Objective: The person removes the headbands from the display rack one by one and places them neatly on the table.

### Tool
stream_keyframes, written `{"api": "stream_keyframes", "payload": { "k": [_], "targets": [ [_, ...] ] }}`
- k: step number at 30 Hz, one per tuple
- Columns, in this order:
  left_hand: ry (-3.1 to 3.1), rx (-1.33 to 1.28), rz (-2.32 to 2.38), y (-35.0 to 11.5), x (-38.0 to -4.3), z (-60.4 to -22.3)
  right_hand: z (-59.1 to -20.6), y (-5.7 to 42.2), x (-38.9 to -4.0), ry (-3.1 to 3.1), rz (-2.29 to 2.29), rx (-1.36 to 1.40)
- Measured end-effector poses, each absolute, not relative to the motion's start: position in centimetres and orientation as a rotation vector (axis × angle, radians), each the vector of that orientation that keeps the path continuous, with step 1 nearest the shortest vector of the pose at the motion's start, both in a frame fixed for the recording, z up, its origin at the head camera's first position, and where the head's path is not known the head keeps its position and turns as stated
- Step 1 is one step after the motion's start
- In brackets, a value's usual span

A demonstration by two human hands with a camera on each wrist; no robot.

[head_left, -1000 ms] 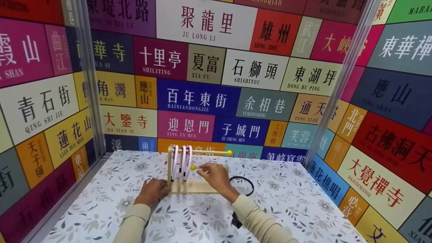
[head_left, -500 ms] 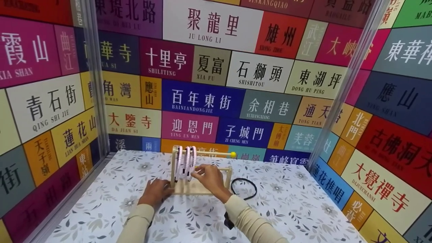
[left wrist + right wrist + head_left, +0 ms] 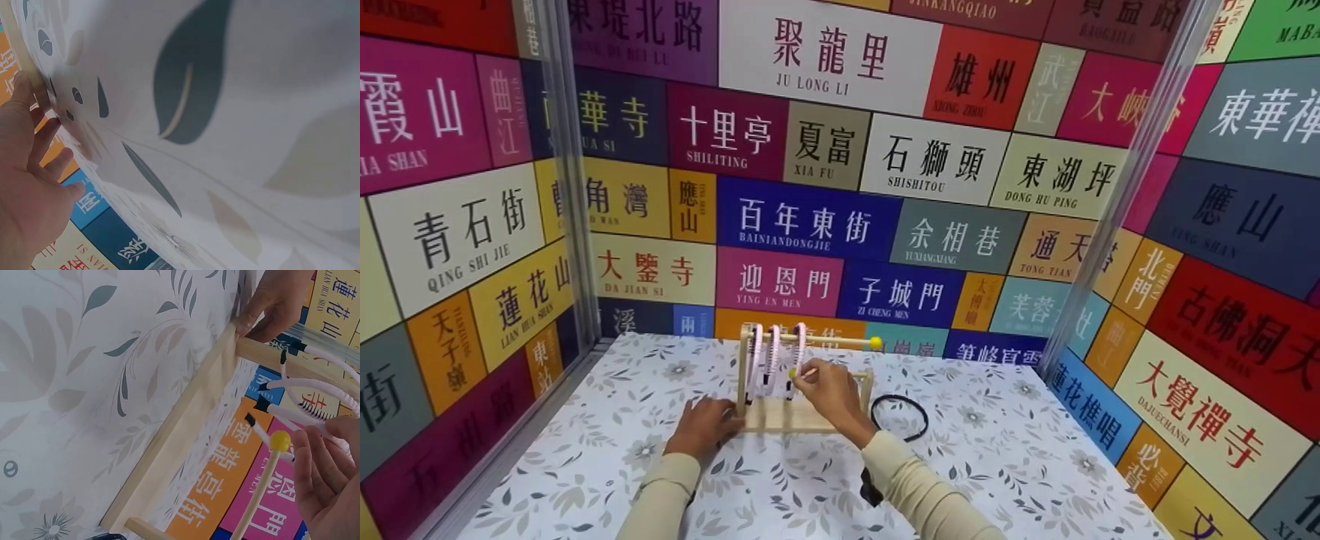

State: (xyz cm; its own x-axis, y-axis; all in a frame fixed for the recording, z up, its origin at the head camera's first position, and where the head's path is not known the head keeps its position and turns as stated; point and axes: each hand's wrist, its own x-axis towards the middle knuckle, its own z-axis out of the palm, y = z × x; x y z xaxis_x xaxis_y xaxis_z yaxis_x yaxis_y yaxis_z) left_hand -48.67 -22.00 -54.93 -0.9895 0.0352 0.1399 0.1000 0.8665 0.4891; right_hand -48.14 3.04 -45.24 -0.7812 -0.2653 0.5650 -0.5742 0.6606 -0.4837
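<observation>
A wooden rack stands on the table, with an upper rod and a lower rod that end in yellow balls. Pale pink headbands with black tips hang from the upper rod. My right hand pinches the rightmost headband between thumb and fingers, close to the lower rod's yellow ball. That headband hangs apart from the other two. At the rack's left end, my left hand holds the base, with the thumb at its corner.
A black ring-shaped band lies on the table to the right of the rack. The table wears a leaf-patterned white cover. Coloured sign panels wall in its back and sides, with clear vertical strips at the corners.
My right hand has moved from the lower rod's ball to the headbands, then pulled one to the right along the upper rod. My left hand has stayed at the base.
</observation>
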Motion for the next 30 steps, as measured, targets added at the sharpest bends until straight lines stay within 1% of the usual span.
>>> {"api": "stream_keyframes", "payload": {
  "k": [22,30],
  "targets": [
    [-2.921,-0.104,-0.829,-21.9,-48.9,-54.9,-45.5,5.0,-48.3,-2.393,0.863,0.611],
    [-2.878,-0.158,-0.747,-22.0,-47.7,-54.8,-45.5,6.1,-48.1,-2.392,0.804,0.558]
  ]
}}
